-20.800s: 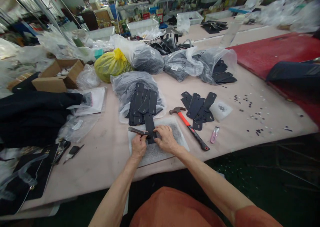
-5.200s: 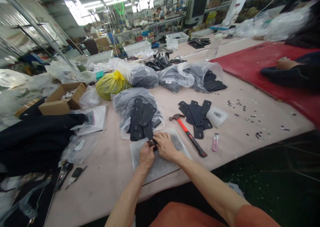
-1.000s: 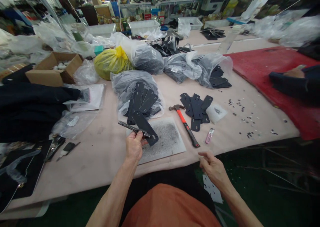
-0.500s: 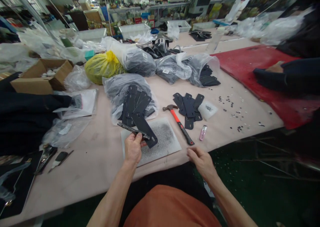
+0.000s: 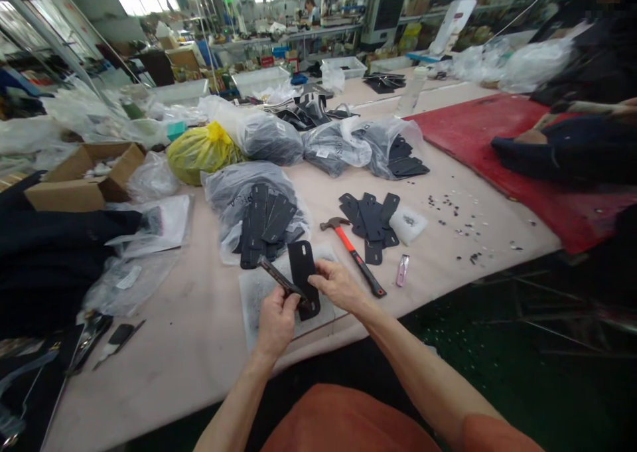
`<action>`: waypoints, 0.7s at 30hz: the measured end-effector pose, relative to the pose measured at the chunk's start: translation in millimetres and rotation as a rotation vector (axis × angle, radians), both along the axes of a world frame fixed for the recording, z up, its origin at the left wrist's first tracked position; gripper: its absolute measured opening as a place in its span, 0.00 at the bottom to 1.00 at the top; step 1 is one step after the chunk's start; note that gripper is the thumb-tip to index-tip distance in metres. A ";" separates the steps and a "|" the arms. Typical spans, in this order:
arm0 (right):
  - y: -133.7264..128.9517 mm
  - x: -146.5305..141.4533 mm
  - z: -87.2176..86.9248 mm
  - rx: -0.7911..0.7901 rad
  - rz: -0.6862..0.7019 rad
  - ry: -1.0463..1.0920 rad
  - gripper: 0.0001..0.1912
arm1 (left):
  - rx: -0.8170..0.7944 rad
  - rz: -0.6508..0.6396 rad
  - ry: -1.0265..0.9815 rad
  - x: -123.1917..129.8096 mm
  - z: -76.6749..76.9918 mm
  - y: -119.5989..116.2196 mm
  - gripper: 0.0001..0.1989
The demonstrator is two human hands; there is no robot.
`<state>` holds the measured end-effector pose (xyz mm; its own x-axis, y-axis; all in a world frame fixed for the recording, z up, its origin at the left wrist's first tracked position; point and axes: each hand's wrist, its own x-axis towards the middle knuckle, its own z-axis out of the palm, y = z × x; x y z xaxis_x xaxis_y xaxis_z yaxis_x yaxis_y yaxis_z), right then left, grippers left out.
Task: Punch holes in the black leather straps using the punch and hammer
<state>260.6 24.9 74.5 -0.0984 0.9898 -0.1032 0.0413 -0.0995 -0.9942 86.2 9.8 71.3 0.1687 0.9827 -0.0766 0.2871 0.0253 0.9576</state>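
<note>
Pinched in my left hand [image 5: 279, 319] is a dark metal rod-like tool [image 5: 279, 276], its far end pointing up and left. A flat black strip [image 5: 301, 266] with rounded corners and slots stands tilted just beyond it, and the left fingers reach its lower end. My right hand [image 5: 339, 285] closes thumb and fingers on the strip's right edge. Both hands are above a white board [image 5: 253, 306] with dark specks. A claw hammer [image 5: 354, 253] with a red and black handle lies to the right, beside a pink cutter [image 5: 403, 270].
Black strips [image 5: 371, 220] lie piled past the hammer, next to a small white bag [image 5: 408, 225]. More strips rest on a plastic bag [image 5: 233, 186]. Small bits [image 5: 452, 213] are scattered at right. Another person's dark sleeve [image 5: 572, 143] is over the red sheet [image 5: 468, 127].
My right hand has come left from the table edge and taken hold of the strip's side. The strip has turned more upright, and the view has tilted up slightly.
</note>
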 end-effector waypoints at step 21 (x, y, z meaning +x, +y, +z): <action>21.4 81.7 1.4 0.343 0.070 0.775 0.23 | -0.027 0.243 0.049 -60.2 -86.7 24.3 0.19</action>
